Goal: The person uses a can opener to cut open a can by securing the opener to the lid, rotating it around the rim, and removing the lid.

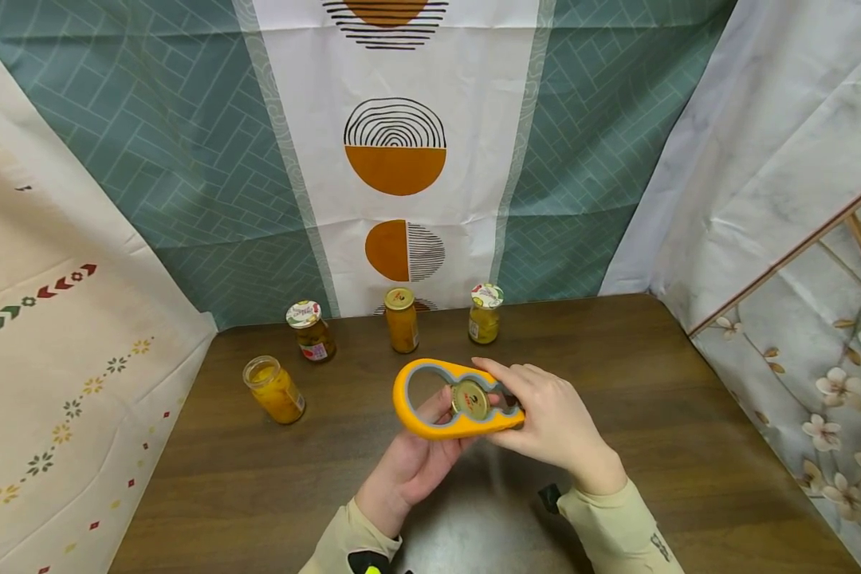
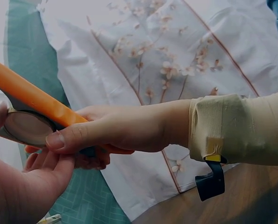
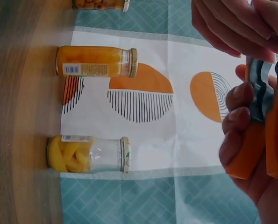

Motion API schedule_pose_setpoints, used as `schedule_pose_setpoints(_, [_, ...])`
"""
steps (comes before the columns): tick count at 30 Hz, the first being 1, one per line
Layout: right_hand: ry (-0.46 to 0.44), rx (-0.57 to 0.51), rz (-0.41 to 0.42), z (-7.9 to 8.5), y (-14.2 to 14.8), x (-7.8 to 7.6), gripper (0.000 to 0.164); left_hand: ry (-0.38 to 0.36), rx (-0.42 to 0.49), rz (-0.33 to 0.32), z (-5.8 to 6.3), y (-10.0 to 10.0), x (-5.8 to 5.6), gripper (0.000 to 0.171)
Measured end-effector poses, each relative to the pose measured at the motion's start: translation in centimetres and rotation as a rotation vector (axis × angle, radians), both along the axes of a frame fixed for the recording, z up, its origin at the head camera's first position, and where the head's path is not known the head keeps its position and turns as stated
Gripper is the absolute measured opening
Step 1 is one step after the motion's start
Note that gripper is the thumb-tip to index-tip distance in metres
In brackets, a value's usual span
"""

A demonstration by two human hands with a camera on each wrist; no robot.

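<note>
My right hand point(image 1: 560, 418) grips the narrow end of an orange jar opener point(image 1: 403, 402) with a grey toothed inner edge, held up over the table. A gold jar lid point(image 1: 470, 400) sits between the grey notches of its opening. From below, the fingers of my left hand point(image 1: 412, 470) pinch this lid. The left wrist view shows the lid's pale underside point(image 2: 29, 127), with no jar beneath. At the table's left, an open jar point(image 1: 278, 395) of yellow-orange fruit stands without a lid.
Along the back of the wooden table point(image 1: 258, 486) stand a dark jar with a patterned lid point(image 1: 316, 339), an orange jar with a gold lid point(image 1: 402, 327) and a jar of yellow pieces point(image 1: 484, 319). Patterned cloths point(image 1: 581, 199) hang behind and at the sides.
</note>
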State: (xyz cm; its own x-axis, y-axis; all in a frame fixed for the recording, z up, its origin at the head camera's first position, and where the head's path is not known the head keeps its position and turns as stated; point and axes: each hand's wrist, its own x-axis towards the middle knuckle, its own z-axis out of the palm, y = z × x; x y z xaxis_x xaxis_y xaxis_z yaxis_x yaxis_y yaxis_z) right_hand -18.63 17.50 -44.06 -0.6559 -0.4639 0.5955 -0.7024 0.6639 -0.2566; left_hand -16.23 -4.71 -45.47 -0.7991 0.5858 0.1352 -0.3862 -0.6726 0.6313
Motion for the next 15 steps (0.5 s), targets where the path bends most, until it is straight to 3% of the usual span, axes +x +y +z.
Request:
schedule_pose_setpoints(6, [0.07, -0.012, -0.01, 0.23, 0.0, 0.02, 0.087, -0.064, -0.024, 0.011, 0.07, -0.02, -0.06, 0.041])
schedule_pose_setpoints(15, [0.091, -0.051, -0.008, 0.3, 0.01, 0.08, 0.085, -0.048, -0.067, 0.034, -0.01, -0.4, -0.06, 0.036])
